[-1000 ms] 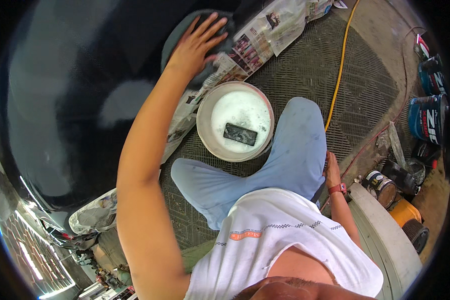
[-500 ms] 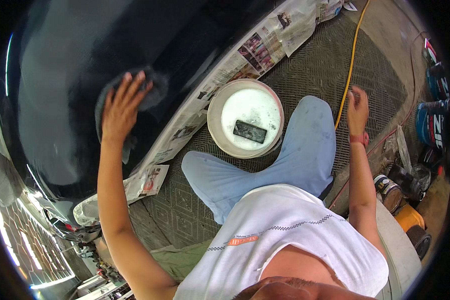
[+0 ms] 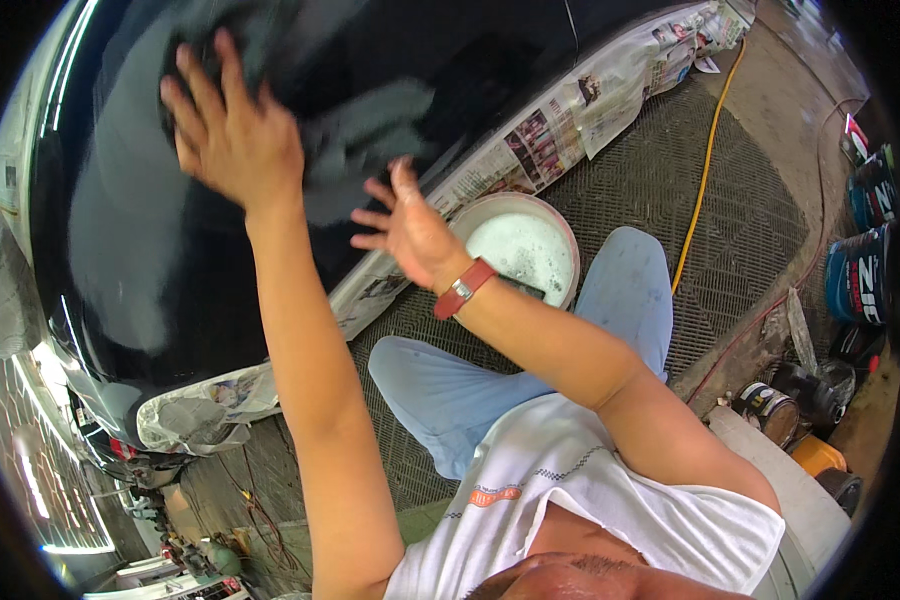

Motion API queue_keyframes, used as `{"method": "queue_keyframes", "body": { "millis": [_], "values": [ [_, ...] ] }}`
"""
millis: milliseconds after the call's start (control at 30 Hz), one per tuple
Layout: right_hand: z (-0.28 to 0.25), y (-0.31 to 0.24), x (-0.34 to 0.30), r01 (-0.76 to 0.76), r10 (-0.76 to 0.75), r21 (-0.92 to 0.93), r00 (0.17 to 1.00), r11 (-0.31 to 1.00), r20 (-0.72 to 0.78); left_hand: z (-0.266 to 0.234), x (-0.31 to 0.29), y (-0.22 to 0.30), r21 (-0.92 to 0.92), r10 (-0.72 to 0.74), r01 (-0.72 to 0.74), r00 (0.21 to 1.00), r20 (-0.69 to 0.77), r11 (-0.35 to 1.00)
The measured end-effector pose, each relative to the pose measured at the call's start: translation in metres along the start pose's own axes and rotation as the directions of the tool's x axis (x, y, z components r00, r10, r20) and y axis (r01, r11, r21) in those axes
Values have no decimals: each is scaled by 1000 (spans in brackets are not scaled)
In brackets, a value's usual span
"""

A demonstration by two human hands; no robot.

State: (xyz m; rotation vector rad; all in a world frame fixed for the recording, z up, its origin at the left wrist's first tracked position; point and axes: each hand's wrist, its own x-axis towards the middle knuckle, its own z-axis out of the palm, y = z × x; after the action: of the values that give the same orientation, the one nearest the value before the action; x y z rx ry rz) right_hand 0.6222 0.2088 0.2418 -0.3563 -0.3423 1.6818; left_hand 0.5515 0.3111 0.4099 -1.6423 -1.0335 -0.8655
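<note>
A glossy black car body panel (image 3: 450, 60) fills the upper left. My left hand (image 3: 235, 140) is spread over it with nothing in its grasp; its fingertips look close to or on the surface, slightly blurred. My right hand (image 3: 415, 235), with a red-strapped watch (image 3: 465, 289), is raised at the panel's lower edge, fingers apart and holding nothing. Whether it touches the panel I cannot tell. Just behind its wrist stands a pale bucket (image 3: 570, 232) of white suds (image 3: 520, 245). A dark rectangular block (image 3: 522, 287) in the bucket is mostly hidden by my right forearm.
Newspaper (image 3: 540, 140) covers the panel's lower edge. Patterned dark matting (image 3: 730, 190) lies under my bent knees. A yellow hose (image 3: 708, 165) and a thin red hose (image 3: 820, 200) cross the floor at right, near blue tins (image 3: 858, 275) and other containers.
My left hand has slid farther up the panel. My right hand has swung from beside my right knee across the bucket to the panel's lower edge. The view has shifted slightly.
</note>
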Motion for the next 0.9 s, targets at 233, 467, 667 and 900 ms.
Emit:
{"method": "queue_keyframes", "body": {
  "millis": [233,467,667,900],
  "values": [
    [19,23,-7,18,-65,235,979,972,194,-104,-92,37,-381,66,565,498,865,732],
    [24,-114,36,724,-791,-585,572,365,215,-122,-210,14,-643,84,628,684,725,439],
    [67,-115,106,342,-857,-849,188,-402,481,-68,-359,63,-507,281,639,427,859,579],
    [68,-47,104,482,-174,-271,238,-833,956,-33,-418,123,-398,56,594,509,859,699]
  ]
}}
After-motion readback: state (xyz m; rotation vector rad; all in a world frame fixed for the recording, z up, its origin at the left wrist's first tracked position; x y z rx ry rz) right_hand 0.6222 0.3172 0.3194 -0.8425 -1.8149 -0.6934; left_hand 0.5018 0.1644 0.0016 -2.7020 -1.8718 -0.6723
